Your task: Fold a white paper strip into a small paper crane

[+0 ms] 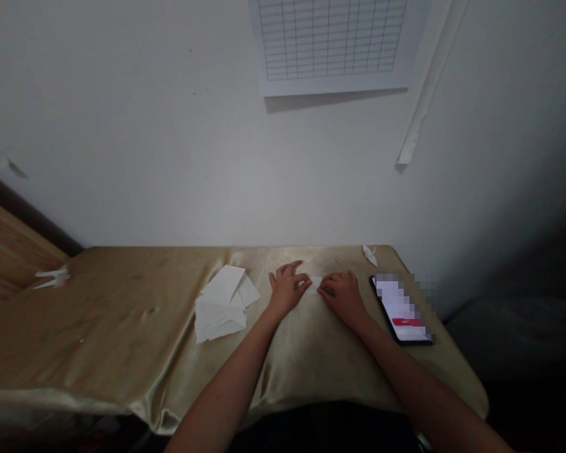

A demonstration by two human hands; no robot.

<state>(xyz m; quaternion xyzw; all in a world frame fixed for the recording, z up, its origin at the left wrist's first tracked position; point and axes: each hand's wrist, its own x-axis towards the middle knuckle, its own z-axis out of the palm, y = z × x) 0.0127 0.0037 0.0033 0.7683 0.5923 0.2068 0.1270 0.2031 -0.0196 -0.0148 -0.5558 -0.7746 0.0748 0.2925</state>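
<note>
A small piece of white paper (315,285) lies between my two hands, over the cloth-covered table (306,352). My left hand (288,286) pinches its left edge with thumb and index finger, while the other fingers reach up and away. At the paper's right edge my right hand (343,292) is closed, its fingers curled and thumb tucked under. Parts of the paper are hidden by my fingertips. To the left of my left hand rests a loose pile of white paper sheets (221,305).
A phone (402,311) with its screen lit lies right of my right arm. Behind it sits a small folded paper piece (370,255). Another white paper shape (53,277) is at the far left. The wall (217,157) rises behind the table, with a gridded sheet (332,44) on it.
</note>
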